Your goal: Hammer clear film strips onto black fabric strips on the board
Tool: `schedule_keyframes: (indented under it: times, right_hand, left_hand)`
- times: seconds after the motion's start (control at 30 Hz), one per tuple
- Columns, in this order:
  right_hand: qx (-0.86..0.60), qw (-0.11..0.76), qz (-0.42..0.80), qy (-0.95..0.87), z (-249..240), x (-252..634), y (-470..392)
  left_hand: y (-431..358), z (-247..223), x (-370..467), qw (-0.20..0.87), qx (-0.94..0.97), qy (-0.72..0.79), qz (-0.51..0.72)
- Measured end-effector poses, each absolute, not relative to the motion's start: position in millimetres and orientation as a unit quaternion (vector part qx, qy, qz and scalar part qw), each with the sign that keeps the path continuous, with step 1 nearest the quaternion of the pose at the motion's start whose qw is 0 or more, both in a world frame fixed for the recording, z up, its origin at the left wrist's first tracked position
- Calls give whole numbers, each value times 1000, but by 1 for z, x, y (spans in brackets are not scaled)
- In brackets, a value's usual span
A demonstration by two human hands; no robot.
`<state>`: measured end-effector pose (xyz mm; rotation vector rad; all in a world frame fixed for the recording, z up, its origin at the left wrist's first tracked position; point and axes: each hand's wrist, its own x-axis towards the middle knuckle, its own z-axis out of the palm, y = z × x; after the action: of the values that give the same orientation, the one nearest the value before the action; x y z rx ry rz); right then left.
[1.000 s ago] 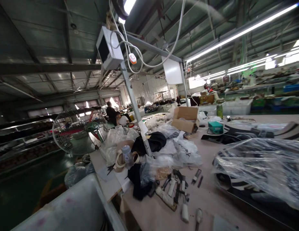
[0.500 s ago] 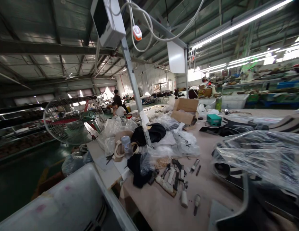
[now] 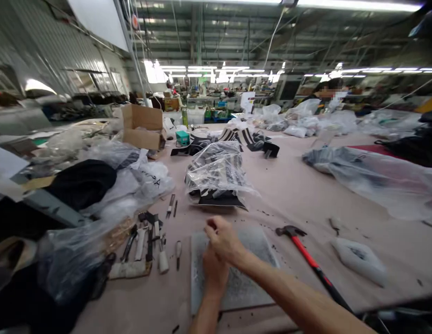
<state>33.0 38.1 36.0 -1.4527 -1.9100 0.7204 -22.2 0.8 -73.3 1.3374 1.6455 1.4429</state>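
Note:
Over a grey board (image 3: 250, 283) on the pinkish table, my two hands meet, one partly over the other. My right hand (image 3: 224, 239) is on top, its fingers curled and pressed together; anything in them is too small to make out. Beneath it, my left hand (image 3: 215, 271) has its fingers largely hidden. A hammer with a red and black handle (image 3: 309, 260) lies to the right of the board. Hand tools (image 3: 149, 246) are grouped to the left, with a small awl-like tool (image 3: 178, 255) beside the board. Striped pieces under clear plastic (image 3: 217, 171) sit behind my hands.
An open cardboard box (image 3: 142, 127) and plastic bags (image 3: 139, 181) crowd the left side. A white packet (image 3: 360, 260) and a plastic-covered bundle (image 3: 376, 176) lie on the right. A person (image 3: 329, 90) is at the far right.
The view has swung right and down to the board. Both my hands have come into sight, along with the hammer; the fan and white bin have left the view.

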Motion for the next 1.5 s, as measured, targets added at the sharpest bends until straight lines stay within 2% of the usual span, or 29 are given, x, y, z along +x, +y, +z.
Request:
schedule_keyframes:
  times: [0.07,0.17,0.27,0.43,0.57,0.67,0.77,0.83,0.9,1.0,1.07,1.17,1.27,1.37,1.5]
  right_hand:
    - [-575,303,126,-749,30,62,81]
    - [-584,191,-33,-788,16,94,126]
    - [-575,101,-49,-811,8,108,150]
    - [-518,92,-84,-846,36,125,147]
    - [-487,87,-164,-853,79,155,101]
    - [-510,51,-185,-838,90,173,52]
    - [-510,18,-133,-850,72,174,2]
    - [-483,47,-45,-873,54,168,-26]
    - [-464,157,25,-871,42,167,-41]
    - [-494,379,25,-782,39,184,-33]
    - [-559,436,19,-705,37,205,-14]
    - [-661,365,158,-637,24,230,12]
    - [-653,281,314,-630,3,232,19]
    - [-652,281,367,-601,-3,214,10]
    - [-656,313,460,-509,12,188,-6]
  left_hand:
    - [3,-75,-24,281,504,626,525]
    - [5,-76,-23,267,515,639,505]
    - [6,-77,-22,261,518,641,503]
    - [8,-77,-23,262,505,647,508]
    - [9,-76,-23,284,484,641,524]
    - [10,-75,-23,293,468,646,528]
    - [11,-71,-24,268,468,667,514]
    - [11,-69,-25,252,468,676,510]
    - [11,-68,-25,247,471,678,508]
    - [12,-69,-24,253,476,677,501]
    - [13,-70,-24,256,473,680,499]
    - [15,-69,-24,249,475,688,490]
    - [15,-67,-25,241,484,687,485]
    - [15,-67,-25,237,494,679,488]
    - [15,-70,-24,236,500,671,494]
